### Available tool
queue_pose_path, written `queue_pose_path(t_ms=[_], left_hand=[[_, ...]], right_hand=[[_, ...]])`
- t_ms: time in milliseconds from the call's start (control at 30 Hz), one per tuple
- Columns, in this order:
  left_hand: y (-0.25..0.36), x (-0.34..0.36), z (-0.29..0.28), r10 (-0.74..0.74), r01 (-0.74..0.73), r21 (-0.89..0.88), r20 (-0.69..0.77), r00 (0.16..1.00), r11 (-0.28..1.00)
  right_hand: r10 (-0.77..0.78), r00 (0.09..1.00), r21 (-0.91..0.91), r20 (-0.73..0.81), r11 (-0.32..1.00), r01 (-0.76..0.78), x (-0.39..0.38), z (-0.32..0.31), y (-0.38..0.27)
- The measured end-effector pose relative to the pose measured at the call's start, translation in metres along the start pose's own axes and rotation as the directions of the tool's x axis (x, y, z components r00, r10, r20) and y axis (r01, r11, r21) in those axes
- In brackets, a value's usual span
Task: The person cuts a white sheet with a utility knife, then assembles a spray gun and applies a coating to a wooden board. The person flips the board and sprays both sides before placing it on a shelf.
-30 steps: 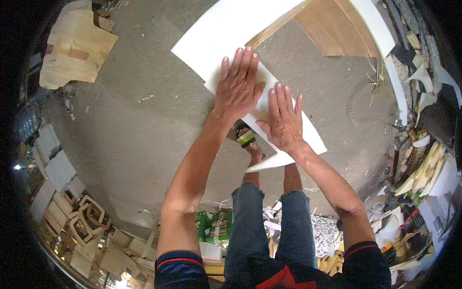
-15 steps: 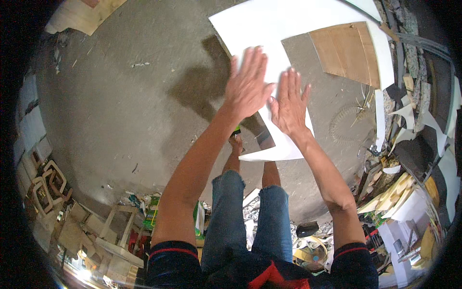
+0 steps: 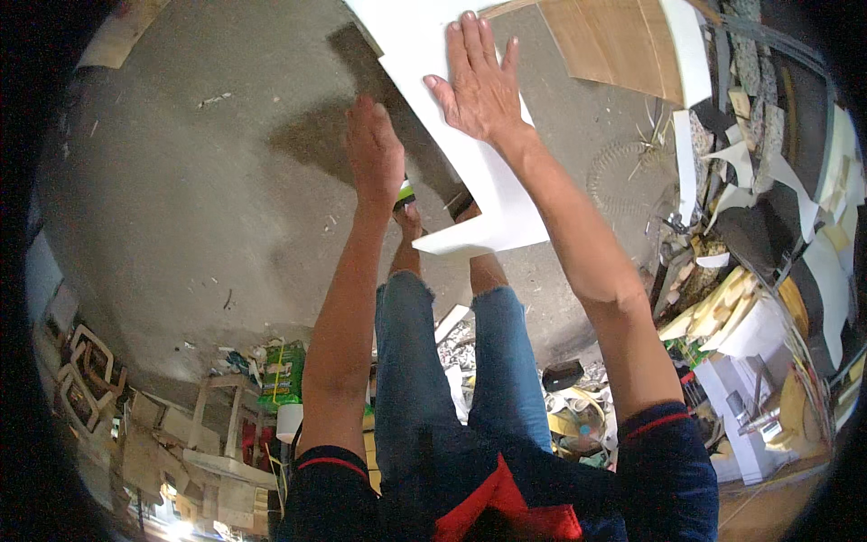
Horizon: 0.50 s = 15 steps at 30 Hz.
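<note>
A large white sheet with a cut-out shape (image 3: 492, 185) extends from the top of the view down to a pointed flap above my shins. My right hand (image 3: 483, 90) lies flat on it, fingers stretched and thumb apart. Left of the sheet's edge, my left hand (image 3: 374, 154) is raised over the floor, clear of the sheet. Its fingers point away from me, side by side and seen edge-on, with nothing visible in them. Brown wooden board (image 3: 614, 45) shows at the far right, bordered by the white sheet.
Grey concrete floor (image 3: 172, 208) spreads to the left. Offcuts and scraps (image 3: 722, 307) pile up along the right side. A wooden stool (image 3: 221, 425) and a green package (image 3: 282, 372) stand at the lower left. Loose debris lies behind my legs.
My left hand has come off the white sheet and moved left and nearer. My right hand has slid farther away and to the left along the sheet. The view has shifted.
</note>
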<state>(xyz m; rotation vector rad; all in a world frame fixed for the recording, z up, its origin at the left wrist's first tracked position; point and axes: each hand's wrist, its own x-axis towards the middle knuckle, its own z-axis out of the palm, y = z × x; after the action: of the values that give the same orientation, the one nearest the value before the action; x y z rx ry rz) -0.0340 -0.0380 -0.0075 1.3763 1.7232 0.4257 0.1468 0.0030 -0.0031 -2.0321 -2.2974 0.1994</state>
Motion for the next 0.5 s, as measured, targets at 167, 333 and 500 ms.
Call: queue_pose_path(t_ms=[167,333,500], left_hand=[[-0.027,-0.025,0.020,-0.253,0.316,-0.299,0.230,0.940,0.900],[-0.064,-0.066,0.013,0.003,-0.111,0.238,0.412,0.911,0.965],[-0.112,-0.115,0.002,-0.238,0.255,-0.199,0.107,0.965,0.946]], right_hand=[[0.121,0.991,0.004,0.063,0.993,-0.122,-0.087,0.001,0.004],[0.326,0.926,0.002,0.189,0.943,-0.332,-0.161,-0.013,0.010],[0.241,0.954,0.183,0.177,0.945,-0.272,-0.166,-0.056,0.108]])
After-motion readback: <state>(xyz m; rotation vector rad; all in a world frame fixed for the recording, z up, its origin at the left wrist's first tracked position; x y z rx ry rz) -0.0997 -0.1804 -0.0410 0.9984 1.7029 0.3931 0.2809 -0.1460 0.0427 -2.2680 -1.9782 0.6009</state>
